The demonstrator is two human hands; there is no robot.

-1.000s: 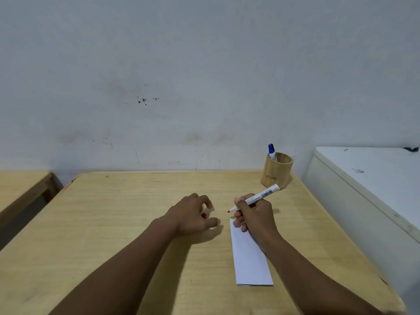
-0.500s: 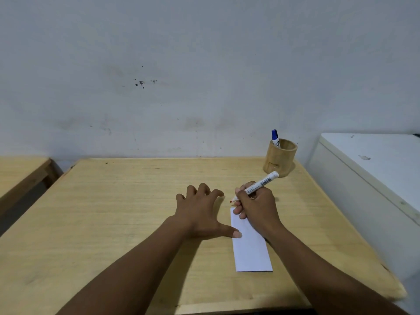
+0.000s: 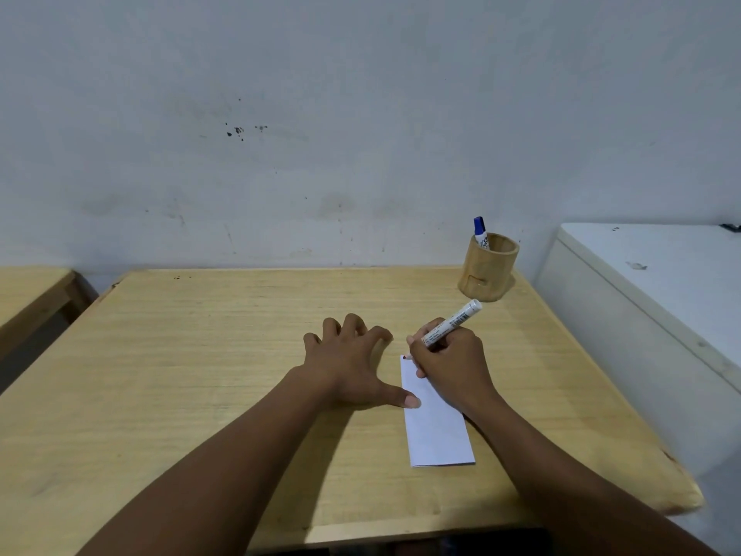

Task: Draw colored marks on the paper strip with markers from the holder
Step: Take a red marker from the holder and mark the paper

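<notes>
Two hands meet at the paper strip [image 3: 437,431], lying near-to-far: the right hand [image 3: 451,365] grips a marker [image 3: 451,325] at its far-left corner; the left hand [image 3: 353,363], spread flat, thumbs its left edge.

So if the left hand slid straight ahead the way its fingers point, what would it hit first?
Probably nothing on the table: the left hand points at bare wood up to the wall. The holder sits well off to the right.

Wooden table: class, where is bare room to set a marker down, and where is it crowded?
The wooden table is bare left of the left hand, up to the wall. Crowded at right: the white paper strip, the right hand holding the white marker, the bamboo holder.
</notes>
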